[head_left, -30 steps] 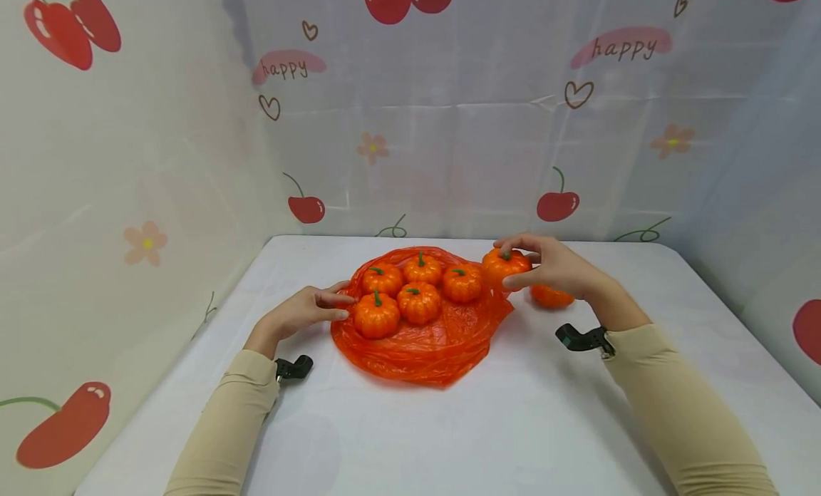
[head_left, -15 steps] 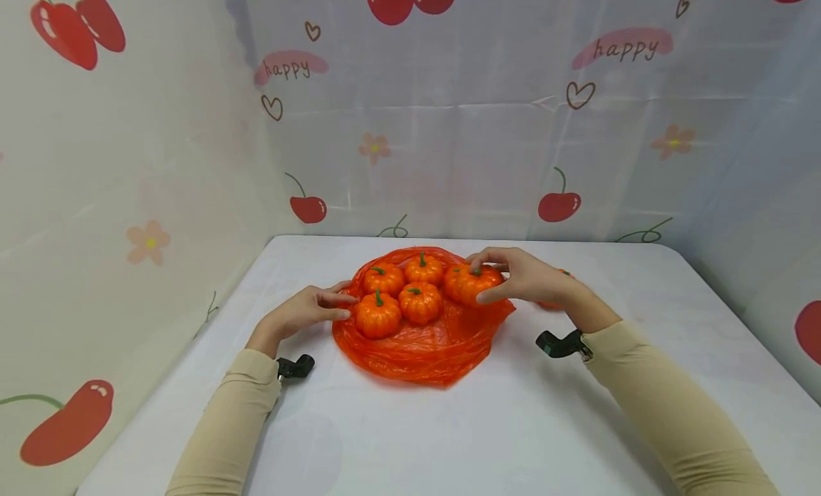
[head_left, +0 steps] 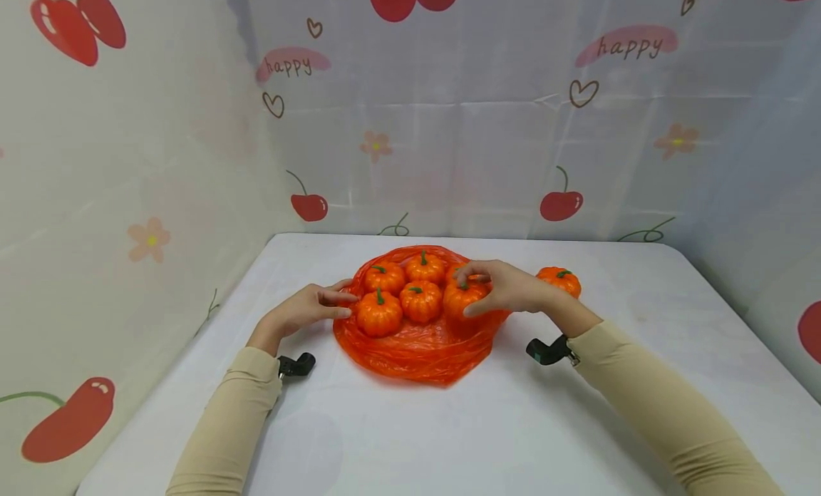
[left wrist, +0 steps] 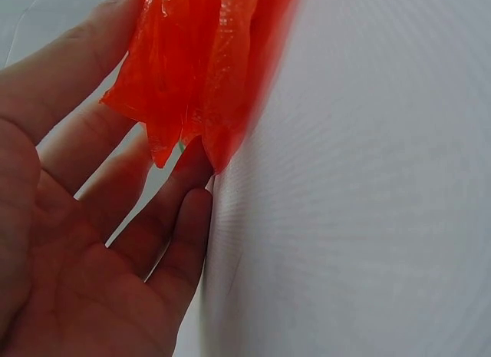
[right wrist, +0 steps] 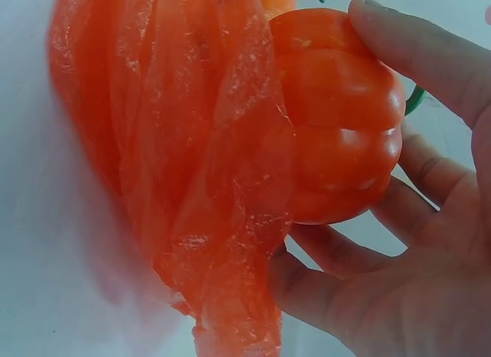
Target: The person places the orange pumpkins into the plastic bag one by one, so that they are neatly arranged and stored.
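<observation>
A thin orange plastic bag [head_left: 410, 360] lies spread on the table with several small orange pumpkins [head_left: 379, 313] on it, each with a green stem. My right hand [head_left: 509, 288] holds another pumpkin [head_left: 460, 302] over the bag's right part, thumb near me and fingers on top and behind. The right wrist view shows this pumpkin [right wrist: 345, 127] between thumb and fingers, partly behind the bag's edge. At the bag's left edge, my left hand [head_left: 304, 307] touches the plastic with spread, fairly straight fingers; the left wrist view shows the bag [left wrist: 192, 73] against them.
One more pumpkin [head_left: 559, 279] sits on the white table [head_left: 410, 439] behind my right wrist. Patterned white curtains [head_left: 449, 154] stand at the back and sides. Each wrist wears a black camera mount [head_left: 548, 351].
My right hand has carried its pumpkin left and nearer, from the bag's right edge to over the bag, uncovering the pumpkin on the table. The left hand has stayed put.
</observation>
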{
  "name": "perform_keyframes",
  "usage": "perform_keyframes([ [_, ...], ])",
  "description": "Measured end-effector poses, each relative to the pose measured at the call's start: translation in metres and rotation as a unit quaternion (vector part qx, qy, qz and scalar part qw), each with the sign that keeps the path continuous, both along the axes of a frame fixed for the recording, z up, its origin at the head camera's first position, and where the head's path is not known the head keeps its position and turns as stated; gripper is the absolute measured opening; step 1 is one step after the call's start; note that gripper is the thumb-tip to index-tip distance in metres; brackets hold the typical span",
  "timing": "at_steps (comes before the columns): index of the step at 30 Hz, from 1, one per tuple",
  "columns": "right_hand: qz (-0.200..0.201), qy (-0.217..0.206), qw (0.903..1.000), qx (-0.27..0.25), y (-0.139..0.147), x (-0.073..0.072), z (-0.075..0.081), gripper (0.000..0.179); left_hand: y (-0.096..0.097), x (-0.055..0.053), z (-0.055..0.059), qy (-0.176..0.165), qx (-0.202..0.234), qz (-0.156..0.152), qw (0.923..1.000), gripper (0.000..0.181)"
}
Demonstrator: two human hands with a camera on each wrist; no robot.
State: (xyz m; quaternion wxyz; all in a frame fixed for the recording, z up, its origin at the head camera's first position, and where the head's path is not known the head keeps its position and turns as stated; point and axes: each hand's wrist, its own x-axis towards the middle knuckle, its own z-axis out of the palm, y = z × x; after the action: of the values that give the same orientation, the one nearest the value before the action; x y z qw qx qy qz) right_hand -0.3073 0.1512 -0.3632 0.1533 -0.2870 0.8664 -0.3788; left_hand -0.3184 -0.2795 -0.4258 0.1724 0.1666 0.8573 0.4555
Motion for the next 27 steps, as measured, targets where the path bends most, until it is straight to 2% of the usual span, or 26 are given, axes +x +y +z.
perform_keyframes([
  [15, -0.025, 0.053, 0.9968, 0.054, -0.010, 0.009, -0.007, 0.041, 0.000, 0.002, 0.001, 0.003, 0.003, 0.001, 1.0000, 0.049],
  [27, -0.030, 0.071, 0.9940, 0.078, -0.017, 0.015, -0.015, 0.040, 0.000, 0.001, 0.000, 0.004, 0.004, 0.000, 1.0000, 0.048],
])
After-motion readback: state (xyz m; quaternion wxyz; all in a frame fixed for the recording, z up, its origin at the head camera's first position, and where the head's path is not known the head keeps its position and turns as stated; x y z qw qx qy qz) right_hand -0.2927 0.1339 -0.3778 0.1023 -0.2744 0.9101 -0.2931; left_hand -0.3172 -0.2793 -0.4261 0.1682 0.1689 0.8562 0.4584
